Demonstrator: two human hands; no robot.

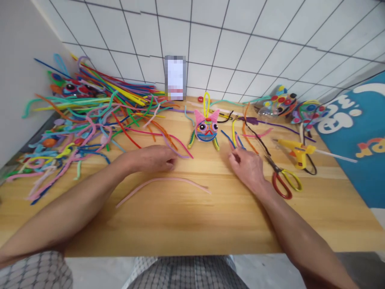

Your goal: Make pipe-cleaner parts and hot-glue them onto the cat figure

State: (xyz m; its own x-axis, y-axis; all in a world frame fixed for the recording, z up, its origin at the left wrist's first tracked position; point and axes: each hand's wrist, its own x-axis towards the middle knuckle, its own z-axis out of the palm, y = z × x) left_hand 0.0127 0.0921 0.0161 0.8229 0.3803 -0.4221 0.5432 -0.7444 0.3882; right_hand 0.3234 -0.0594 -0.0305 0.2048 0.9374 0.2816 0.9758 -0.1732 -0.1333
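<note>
My left hand [158,159] rests on the table with its fingers curled in, close to a purple pipe cleaner [176,150]; nothing shows in it. Also curled into a loose fist, my right hand [247,165] lies against the near ends of short blue pipe cleaners [231,139]. Between and beyond the hands sits a round ornament [206,130] with googly eyes, pink ears, green-and-yellow limbs and a yellow loop on top. A pale pink pipe cleaner [164,179] lies bent on the table in front of my left hand.
Scissors [282,176] and a yellow hot glue gun [296,150] lie at the right. Two decorated ornaments [282,102] stand at the back right. A heap of pipe cleaners [87,120] covers the left side. A phone [175,78] leans against the tiled wall.
</note>
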